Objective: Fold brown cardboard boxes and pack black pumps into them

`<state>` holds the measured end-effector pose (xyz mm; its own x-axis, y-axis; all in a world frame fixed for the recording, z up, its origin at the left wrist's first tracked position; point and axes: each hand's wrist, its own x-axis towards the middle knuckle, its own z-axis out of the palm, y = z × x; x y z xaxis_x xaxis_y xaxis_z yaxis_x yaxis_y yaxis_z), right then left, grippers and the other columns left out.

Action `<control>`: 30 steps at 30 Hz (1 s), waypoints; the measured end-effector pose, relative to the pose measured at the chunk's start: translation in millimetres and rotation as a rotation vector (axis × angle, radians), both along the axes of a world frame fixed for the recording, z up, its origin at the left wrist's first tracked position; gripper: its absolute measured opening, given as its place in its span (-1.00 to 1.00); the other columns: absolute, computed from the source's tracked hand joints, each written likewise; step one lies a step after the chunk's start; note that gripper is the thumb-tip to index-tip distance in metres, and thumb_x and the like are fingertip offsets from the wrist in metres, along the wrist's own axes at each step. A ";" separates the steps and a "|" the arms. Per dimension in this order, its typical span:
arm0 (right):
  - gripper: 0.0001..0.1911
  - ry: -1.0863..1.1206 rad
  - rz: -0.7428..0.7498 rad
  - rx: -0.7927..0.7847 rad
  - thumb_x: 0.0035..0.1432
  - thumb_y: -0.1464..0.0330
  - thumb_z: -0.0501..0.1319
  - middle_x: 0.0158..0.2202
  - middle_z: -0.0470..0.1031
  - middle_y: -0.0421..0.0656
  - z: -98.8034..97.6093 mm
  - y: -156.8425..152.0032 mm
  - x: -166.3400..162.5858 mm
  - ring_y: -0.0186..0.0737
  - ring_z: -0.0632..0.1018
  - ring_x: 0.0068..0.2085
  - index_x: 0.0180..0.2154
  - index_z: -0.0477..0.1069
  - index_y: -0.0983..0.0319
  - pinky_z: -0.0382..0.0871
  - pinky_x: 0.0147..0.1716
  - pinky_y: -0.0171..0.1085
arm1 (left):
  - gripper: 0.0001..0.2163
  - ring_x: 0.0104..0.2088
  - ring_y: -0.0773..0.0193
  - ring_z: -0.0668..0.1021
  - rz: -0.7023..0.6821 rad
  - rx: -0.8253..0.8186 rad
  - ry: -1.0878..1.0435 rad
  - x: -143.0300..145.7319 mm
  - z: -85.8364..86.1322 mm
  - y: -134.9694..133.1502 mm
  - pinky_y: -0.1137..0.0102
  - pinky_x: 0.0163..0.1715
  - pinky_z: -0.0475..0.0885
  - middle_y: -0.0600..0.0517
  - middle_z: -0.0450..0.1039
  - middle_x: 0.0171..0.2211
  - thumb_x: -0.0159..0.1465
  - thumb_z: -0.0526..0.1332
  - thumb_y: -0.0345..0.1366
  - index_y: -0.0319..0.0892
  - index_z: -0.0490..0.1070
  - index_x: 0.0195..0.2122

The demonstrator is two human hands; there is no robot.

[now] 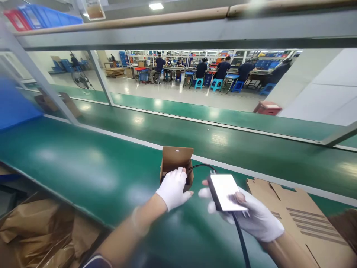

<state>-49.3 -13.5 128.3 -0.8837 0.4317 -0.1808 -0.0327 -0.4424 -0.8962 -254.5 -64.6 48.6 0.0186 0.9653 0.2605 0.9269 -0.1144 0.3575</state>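
Note:
A small open cardboard box stands on the green conveyor belt, its lid flap up. My left hand, in a white glove, is curled over the box's front edge and grips it. My right hand, also gloved, holds a flat white rectangular device with black edges just right of the box. A black cable runs from the device's far end into the box, and another black cable hangs from its near end.
Flattened cardboard blanks lie at the right on the belt. Crumpled brown paper fills a bin at the lower left. A blue bin sits at the far left. Beyond a second green belt, several seated workers face benches.

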 end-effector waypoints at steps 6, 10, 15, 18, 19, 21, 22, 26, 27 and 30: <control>-0.38 -0.051 -0.486 0.318 0.17 0.04 -0.02 0.21 0.17 -0.01 1.6 21.2 -62.3 -0.09 0.40 0.04 0.19 0.03 0.16 0.41 -0.30 -0.26 | -0.64 -0.17 -0.01 0.49 0.005 -0.134 -0.008 -11.7 1.3 2.4 0.14 -0.18 0.44 -0.11 0.42 -0.18 0.10 0.22 -0.21 -0.22 0.30 -0.10; -0.40 -0.194 -0.653 0.643 0.09 0.09 0.15 0.07 0.35 -0.03 -18.3 29.7 -91.7 -0.07 0.42 0.02 0.10 0.19 0.23 0.38 -0.10 -0.18 | -0.52 -0.09 -0.04 0.46 -0.003 -0.131 -0.033 -14.3 -0.9 -0.6 0.13 -0.14 0.43 -0.16 0.37 -0.03 0.08 0.25 -0.18 -0.22 0.23 0.01; -0.75 -0.613 -0.298 1.481 0.14 0.41 0.07 -0.16 0.48 -0.08 -21.6 23.1 -93.7 -0.10 0.48 -0.11 -0.12 0.37 0.21 0.36 -0.12 -0.18 | -0.57 -0.15 -0.06 0.48 0.001 -0.148 -0.095 -13.4 -1.1 0.4 0.10 -0.20 0.44 -0.15 0.42 -0.12 0.13 0.19 -0.14 -0.20 0.25 0.00; -0.70 -0.977 -0.009 1.841 0.10 0.53 0.01 -0.27 0.48 -0.02 -10.4 15.1 -104.5 -0.04 0.51 -0.25 -0.15 0.37 0.24 0.38 -0.35 -0.19 | -0.58 -0.13 -0.10 0.47 0.001 -0.161 -0.124 -11.8 -1.9 0.8 0.07 -0.18 0.43 -0.15 0.44 -0.12 0.14 0.19 -0.14 -0.17 0.27 0.01; -0.68 -1.098 0.077 1.876 0.09 0.56 0.00 -0.30 0.47 0.01 -7.3 13.4 -111.1 -0.04 0.52 -0.30 -0.14 0.37 0.26 0.37 -0.41 -0.20 | -0.58 -0.12 -0.10 0.47 0.003 -0.161 -0.128 -11.2 -2.7 0.3 0.07 -0.17 0.43 -0.15 0.44 -0.12 0.13 0.20 -0.16 -0.17 0.28 0.01; -0.71 -1.274 0.207 1.873 0.07 0.58 0.01 -0.33 0.47 0.08 -4.8 12.7 -126.1 -0.02 0.54 -0.34 -0.18 0.37 0.33 0.36 -0.44 -0.21 | -0.58 -0.11 -0.10 0.46 0.025 -0.159 -0.129 -10.0 -5.0 -1.6 0.08 -0.15 0.42 -0.17 0.43 -0.11 0.13 0.21 -0.20 -0.21 0.29 0.01; -0.74 -1.318 0.246 1.859 0.07 0.58 0.03 -0.34 0.47 0.11 -5.7 13.6 -133.7 -0.01 0.54 -0.33 -0.20 0.37 0.36 0.37 -0.43 -0.20 | -0.60 -0.12 -0.09 0.45 0.038 -0.160 -0.133 -9.5 -6.4 -2.7 0.08 -0.15 0.43 -0.18 0.43 -0.12 0.13 0.22 -0.21 -0.22 0.30 -0.01; -0.79 -1.344 0.353 1.815 -0.04 0.50 0.22 -0.40 0.48 0.13 -20.6 21.5 -158.0 0.03 0.55 -0.35 -0.27 0.41 0.41 0.39 -0.43 -0.19 | -0.64 -0.08 -0.06 0.42 0.062 -0.133 -0.158 -7.8 -12.4 -7.0 0.06 -0.12 0.41 -0.18 0.39 -0.11 0.14 0.20 -0.31 -0.25 0.30 -0.03; -0.78 -1.344 0.385 1.806 -0.09 0.50 0.26 -0.42 0.49 0.11 -25.4 23.5 -162.3 0.03 0.55 -0.37 -0.30 0.42 0.40 0.39 -0.45 -0.19 | -0.64 -0.06 -0.05 0.41 0.065 -0.121 -0.164 -7.2 -13.2 -8.4 0.06 -0.10 0.41 -0.18 0.38 -0.10 0.14 0.18 -0.35 -0.25 0.29 -0.01; -0.79 -1.329 0.456 1.792 -0.17 0.49 0.32 -0.46 0.49 0.04 -36.3 28.7 -168.9 0.02 0.55 -0.39 -0.37 0.43 0.36 0.40 -0.45 -0.19 | -0.69 -0.06 -0.01 0.43 0.074 -0.062 -0.184 -6.0 -12.9 -18.4 0.11 -0.13 0.45 -0.16 0.40 -0.10 0.15 0.15 -0.42 -0.23 0.31 -0.04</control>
